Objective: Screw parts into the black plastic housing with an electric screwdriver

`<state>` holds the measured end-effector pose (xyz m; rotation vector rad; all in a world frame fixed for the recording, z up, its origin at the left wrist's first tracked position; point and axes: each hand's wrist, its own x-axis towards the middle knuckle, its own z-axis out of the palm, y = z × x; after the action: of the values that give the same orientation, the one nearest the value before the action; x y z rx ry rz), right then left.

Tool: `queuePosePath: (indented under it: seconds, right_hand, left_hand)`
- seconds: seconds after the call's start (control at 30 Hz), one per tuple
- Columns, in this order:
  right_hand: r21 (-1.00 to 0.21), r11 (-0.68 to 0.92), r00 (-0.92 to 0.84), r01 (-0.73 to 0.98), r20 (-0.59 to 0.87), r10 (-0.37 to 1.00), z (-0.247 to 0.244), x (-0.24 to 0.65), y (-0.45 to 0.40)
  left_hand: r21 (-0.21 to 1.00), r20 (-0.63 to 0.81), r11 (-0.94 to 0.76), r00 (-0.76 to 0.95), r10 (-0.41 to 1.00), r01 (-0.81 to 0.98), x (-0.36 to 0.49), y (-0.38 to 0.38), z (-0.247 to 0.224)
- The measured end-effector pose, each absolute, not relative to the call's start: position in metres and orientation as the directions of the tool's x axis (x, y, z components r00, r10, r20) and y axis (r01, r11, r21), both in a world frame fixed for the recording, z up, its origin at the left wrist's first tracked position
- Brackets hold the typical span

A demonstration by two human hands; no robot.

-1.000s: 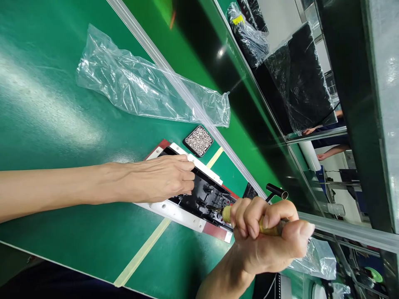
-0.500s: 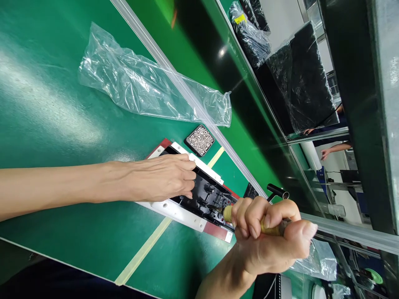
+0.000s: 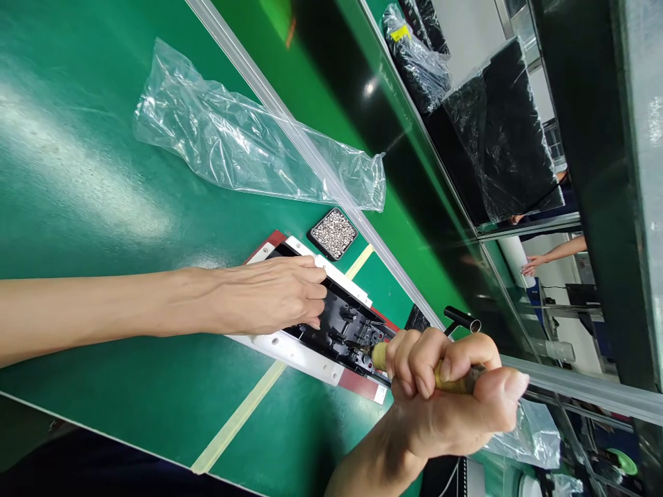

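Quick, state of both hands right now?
Left hand: fingers curled at the black part; fingertips partly hidden, grip cannot be told.
Right hand: closed around the yellowish tool handle.

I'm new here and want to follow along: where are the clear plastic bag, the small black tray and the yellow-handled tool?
Clear plastic bag (image 3: 222, 141), head view: its crumpled middle.
Small black tray (image 3: 320, 249), head view: its rim.
Yellow-handled tool (image 3: 379, 356), head view: the handle's exposed front end.
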<state>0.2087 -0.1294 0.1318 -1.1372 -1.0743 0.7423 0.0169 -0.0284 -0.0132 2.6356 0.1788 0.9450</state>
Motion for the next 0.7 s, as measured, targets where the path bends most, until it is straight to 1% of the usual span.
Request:
queuePosePath:
  seconds: [0.17, 0.4, 0.57, 0.7]
  right_hand:
    - [-0.956, 0.282, 0.336, 0.086, 0.294, 0.895, 0.1333, 0.2075, -0.1285]
    - [-0.961, 0.276, 0.303, 0.017, 0.268, 0.914, 0.1321, 0.2107, -0.1323]
    - [-0.957, 0.283, 0.276, 0.059, 0.288, 0.917, 0.1310, 0.2129, -0.1301]
    - [-0.957, 0.284, 0.304, 0.063, 0.290, 0.908, 0.1300, 0.2117, -0.1308]
  left_hand:
    - [0.376, 0.577, -0.927, 0.785, 0.226, -0.009, 0.0157, -0.0279, -0.0172]
    - [0.380, 0.570, -0.925, 0.790, 0.226, -0.011, 0.0136, -0.0289, -0.0120]
    - [0.399, 0.578, -0.915, 0.789, 0.208, -0.051, 0.0121, -0.0271, -0.0139]
    - [0.362, 0.580, -0.932, 0.787, 0.212, -0.016, 0.0152, -0.0268, -0.0152]
